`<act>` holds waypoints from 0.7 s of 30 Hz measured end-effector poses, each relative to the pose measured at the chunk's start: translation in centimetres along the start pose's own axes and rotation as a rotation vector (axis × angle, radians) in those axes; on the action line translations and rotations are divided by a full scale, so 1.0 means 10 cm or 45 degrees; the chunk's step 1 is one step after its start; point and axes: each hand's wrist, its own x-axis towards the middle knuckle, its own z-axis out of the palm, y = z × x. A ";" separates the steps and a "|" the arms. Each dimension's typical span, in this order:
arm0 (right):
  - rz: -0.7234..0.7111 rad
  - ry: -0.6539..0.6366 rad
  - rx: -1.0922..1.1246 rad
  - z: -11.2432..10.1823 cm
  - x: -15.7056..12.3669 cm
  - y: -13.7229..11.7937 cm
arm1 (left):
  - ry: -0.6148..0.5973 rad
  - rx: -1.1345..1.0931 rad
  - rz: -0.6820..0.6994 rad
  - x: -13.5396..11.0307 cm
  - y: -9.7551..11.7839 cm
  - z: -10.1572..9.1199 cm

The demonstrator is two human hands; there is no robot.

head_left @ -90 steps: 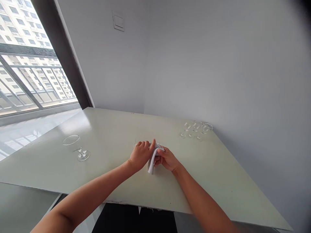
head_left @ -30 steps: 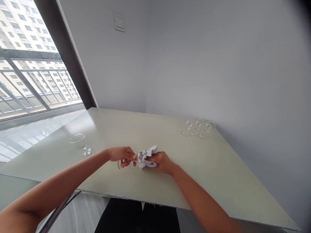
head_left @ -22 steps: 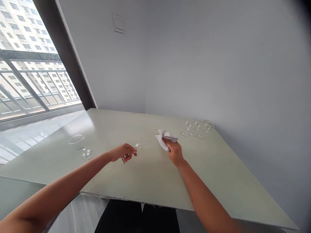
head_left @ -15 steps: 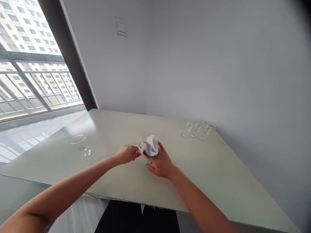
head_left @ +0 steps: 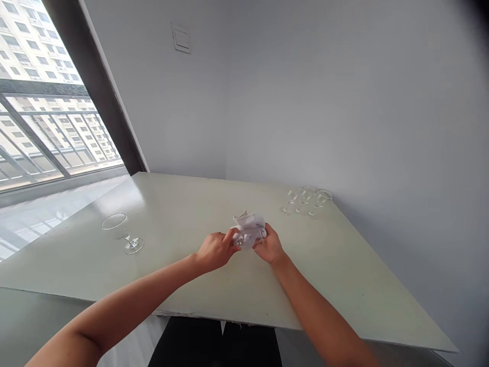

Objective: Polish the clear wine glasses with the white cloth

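Observation:
Above the middle of the table, a clear stemmed glass (head_left: 244, 240) is held sideways between my hands, partly wrapped in a white cloth (head_left: 250, 220). My left hand (head_left: 218, 251) is closed on the glass at its left end, thumb on top. On the other side, my right hand (head_left: 270, 245) has its fingers curled round the cloth and the glass's right end. The cloth and fingers hide much of the glass, so which end is the bowl I cannot tell.
A large clear goblet (head_left: 133, 245) stands upright on the table (head_left: 183, 204) at the left. Several stemmed glasses (head_left: 300, 198) are grouped by the wall at the back right. A light switch (head_left: 181, 38) is on the wall; a window (head_left: 57, 132) lies left.
My left hand has moved right, and my right hand has turned and shifted slightly right. The cloth has spread out, and the glass now shows beneath it. The view has shifted a little.

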 end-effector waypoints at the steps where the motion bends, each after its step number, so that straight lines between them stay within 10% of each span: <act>1: 0.000 0.023 0.116 0.01 0.01 0.00 | 0.038 -0.051 -0.046 0.03 0.03 0.04; 9: -0.172 0.094 0.591 0.16 -0.02 0.01 | 0.305 -0.651 -0.480 0.41 0.17 0.36; 14: -0.428 0.163 -0.012 0.21 -0.08 0.12 | 0.419 -0.817 -0.701 0.64 0.17 0.50; 21: -0.868 0.056 -1.133 0.08 -0.11 0.24 | 0.310 -1.155 -0.585 0.59 0.19 0.54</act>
